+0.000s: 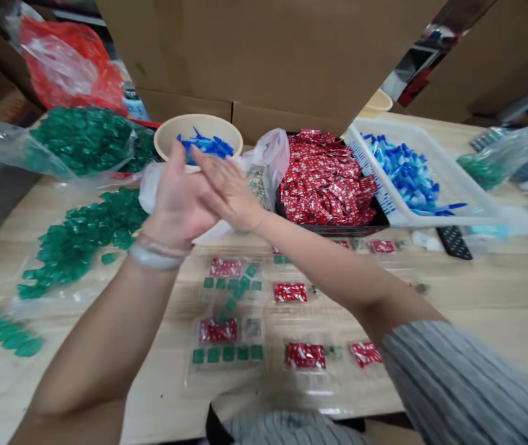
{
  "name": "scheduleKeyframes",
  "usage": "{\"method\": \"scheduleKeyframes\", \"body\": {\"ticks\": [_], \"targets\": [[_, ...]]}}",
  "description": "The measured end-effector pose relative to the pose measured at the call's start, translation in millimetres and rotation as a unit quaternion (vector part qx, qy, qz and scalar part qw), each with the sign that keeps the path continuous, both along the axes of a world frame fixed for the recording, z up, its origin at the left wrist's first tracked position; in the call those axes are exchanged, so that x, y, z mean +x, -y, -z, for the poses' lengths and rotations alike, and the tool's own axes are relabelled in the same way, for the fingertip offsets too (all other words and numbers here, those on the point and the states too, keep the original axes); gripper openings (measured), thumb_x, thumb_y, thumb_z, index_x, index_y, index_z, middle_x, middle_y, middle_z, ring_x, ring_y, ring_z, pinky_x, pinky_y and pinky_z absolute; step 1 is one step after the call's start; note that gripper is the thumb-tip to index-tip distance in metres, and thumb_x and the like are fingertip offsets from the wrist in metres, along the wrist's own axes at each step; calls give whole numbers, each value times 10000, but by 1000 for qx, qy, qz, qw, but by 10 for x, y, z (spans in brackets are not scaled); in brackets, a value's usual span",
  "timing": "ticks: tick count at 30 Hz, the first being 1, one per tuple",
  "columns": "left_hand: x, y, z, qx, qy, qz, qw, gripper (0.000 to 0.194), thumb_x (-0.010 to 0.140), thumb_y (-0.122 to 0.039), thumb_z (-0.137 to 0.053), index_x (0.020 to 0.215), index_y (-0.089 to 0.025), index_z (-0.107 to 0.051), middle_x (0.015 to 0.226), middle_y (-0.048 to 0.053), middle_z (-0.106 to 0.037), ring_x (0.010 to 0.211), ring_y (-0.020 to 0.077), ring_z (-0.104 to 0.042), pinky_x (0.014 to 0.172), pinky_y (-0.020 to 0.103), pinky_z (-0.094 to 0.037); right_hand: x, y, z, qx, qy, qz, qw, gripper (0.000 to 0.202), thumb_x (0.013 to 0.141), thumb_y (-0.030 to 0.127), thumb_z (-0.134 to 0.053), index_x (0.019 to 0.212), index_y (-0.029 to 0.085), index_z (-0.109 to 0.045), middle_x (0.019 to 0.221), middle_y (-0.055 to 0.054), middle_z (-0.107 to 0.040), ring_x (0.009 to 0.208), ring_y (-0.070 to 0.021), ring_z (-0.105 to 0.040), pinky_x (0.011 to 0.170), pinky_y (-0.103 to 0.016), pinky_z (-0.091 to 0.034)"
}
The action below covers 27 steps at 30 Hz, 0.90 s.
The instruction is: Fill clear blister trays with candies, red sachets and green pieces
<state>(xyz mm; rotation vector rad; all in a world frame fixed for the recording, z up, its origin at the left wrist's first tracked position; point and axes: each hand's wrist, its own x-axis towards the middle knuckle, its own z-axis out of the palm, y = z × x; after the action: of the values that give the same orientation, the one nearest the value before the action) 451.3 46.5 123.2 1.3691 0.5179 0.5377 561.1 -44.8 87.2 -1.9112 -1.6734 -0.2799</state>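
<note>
My left hand [175, 201] and my right hand [234, 194] meet palm to palm above the table, in front of the cream bowl [164, 143]. Their fingers are stretched out, and I see nothing held in either. A bracelet [157, 256] circles the left wrist. Below them, clear plastic trays [192, 378] carry red patterned packets [217, 330] and small green square pieces [228, 353]. More red packets [290, 292] lie in trays to the right, some with a small item beside them. Slight blur softens the hands' outlines.
Green pieces [76, 232] are heaped at left, below a bag of them [83, 139]. Behind the hands stand a black box of red packets [329, 179] and a white basket [465, 185] with blue pieces [407, 170]. A large cardboard box [264, 55] rises at the back.
</note>
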Motion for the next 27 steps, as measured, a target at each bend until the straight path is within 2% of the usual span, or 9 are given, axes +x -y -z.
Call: {"method": "scheduleKeyframes", "body": {"ticks": [2,5,9,12,16,19,23,25,27], "targets": [[-283,79,42,-9,-19,81,996,642,809,-607,-180,966,-145,-598,954,63,-591,1001,229,-540,756,393,-428,-39,315,172,-46,-40,85,995,491,846,348,-426,1274,116,-364,1333,-114,-364,1225,-236,-320,1006,-414,-242],[-774,237,391,49,-121,134,982,446,711,-539,-471,922,-175,-618,906,68,-627,884,223,-574,731,366,-445,-192,901,471,-111,-108,160,975,360,827,294,-453,1132,111,-512,1168,-146,-509,1073,-241,-466,901,-375,-365],[-1183,507,1041,265,-272,152,912,297,697,-392,-529,863,-166,-625,846,79,-633,780,218,-566,719,345,-424,-724,1493,723,-239,-162,157,944,282,843,276,-414,1030,146,-580,971,-102,-600,875,-191,-556,769,-291,-428],[-1279,635,1271,369,-332,174,851,241,745,-346,-460,830,-171,-603,802,69,-612,734,203,-550,678,315,-401,-1040,1615,810,-292,-115,209,926,310,831,243,-418,1088,139,-555,1048,-125,-570,958,-221,-521,789,-307,-416],[-1263,694,1292,412,-393,185,801,130,724,-269,-464,720,-178,-557,785,57,-597,744,187,-550,665,280,-387,-1091,1575,896,-298,-109,239,918,295,838,209,-381,1060,149,-567,1089,-114,-546,953,-208,-515,799,-297,-409],[-1238,707,1282,426,-396,179,793,123,729,-224,-429,657,-172,-514,743,63,-588,728,186,-555,670,285,-389,-1054,1591,977,-274,-130,225,926,331,825,147,-368,1108,138,-541,1146,-118,-510,992,-185,-498,837,-271,-396],[-1276,681,1178,306,-331,157,879,141,767,-272,-393,721,-169,-478,636,21,-561,592,157,-561,585,273,-413,-1097,1704,1041,-233,-76,194,950,508,777,63,-378,1274,163,-400,1277,-126,-413,1097,-222,-430,905,-338,-366],[-1298,667,1041,191,-292,153,924,161,752,-321,-439,719,-165,-459,602,-5,-541,532,134,-544,540,258,-422,-1106,1790,983,-180,-60,186,964,528,775,94,-418,1296,163,-367,1315,-131,-371,1140,-250,-389,927,-388,-351],[-1282,684,875,90,-269,177,942,202,714,-347,-517,696,-155,-457,575,-20,-525,501,108,-518,512,235,-418,-1059,1916,844,-87,-79,175,977,484,785,142,-451,1266,148,-396,1316,-136,-367,1170,-244,-362,945,-396,-341]]}}
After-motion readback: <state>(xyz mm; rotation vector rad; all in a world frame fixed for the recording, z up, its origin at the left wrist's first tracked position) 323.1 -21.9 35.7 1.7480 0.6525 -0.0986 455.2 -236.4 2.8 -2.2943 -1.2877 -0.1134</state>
